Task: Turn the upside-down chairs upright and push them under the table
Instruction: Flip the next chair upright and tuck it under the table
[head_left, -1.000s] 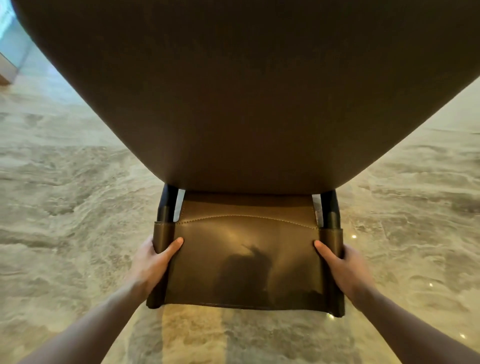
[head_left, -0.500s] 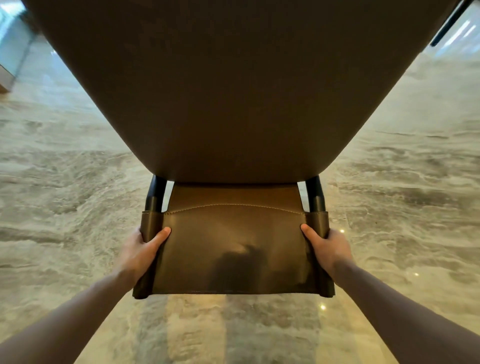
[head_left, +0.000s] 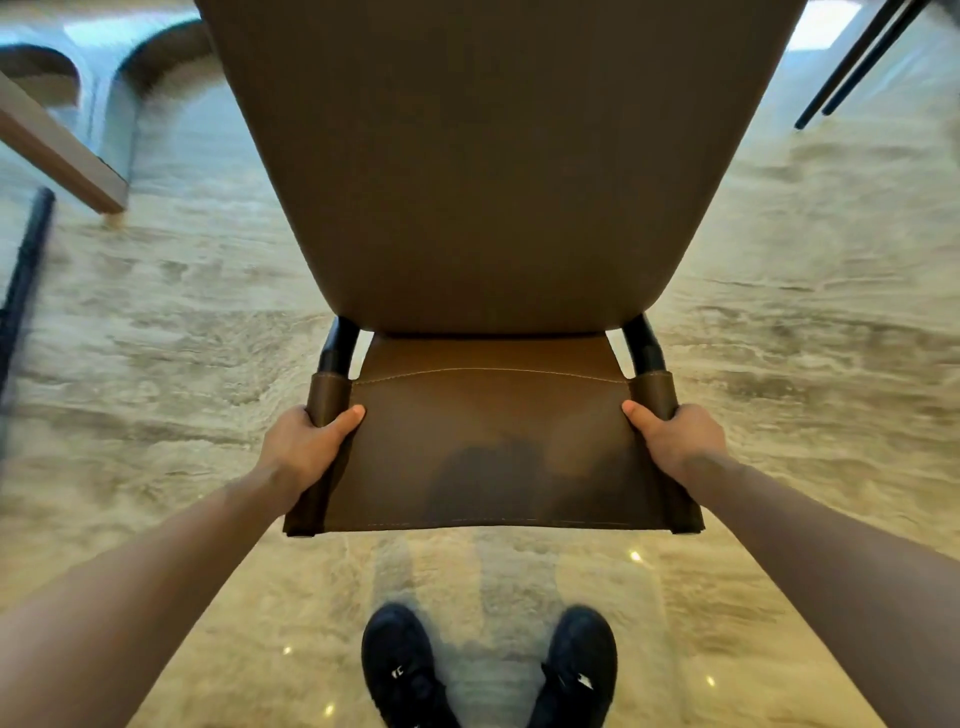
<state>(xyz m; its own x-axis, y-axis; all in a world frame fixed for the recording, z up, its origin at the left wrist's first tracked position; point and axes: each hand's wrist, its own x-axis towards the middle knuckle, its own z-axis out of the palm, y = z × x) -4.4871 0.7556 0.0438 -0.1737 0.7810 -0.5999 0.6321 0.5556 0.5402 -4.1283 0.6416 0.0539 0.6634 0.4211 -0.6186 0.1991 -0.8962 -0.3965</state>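
A brown leather chair fills the middle of the head view, held off the floor in front of me. Its backrest panel faces me and the broad seat rises away above it. My left hand grips the left post of the backrest, thumb on the front. My right hand grips the right post the same way. The chair's legs are out of view.
Beige marble floor lies all around. A wooden table corner stands at the upper left, with a dark bar below it. Thin black chair legs show at the upper right. My black shoes are at the bottom.
The chair has swung up and away from me, so more floor, my shoes, the table corner and the black legs came into view. Both hands kept their grip.
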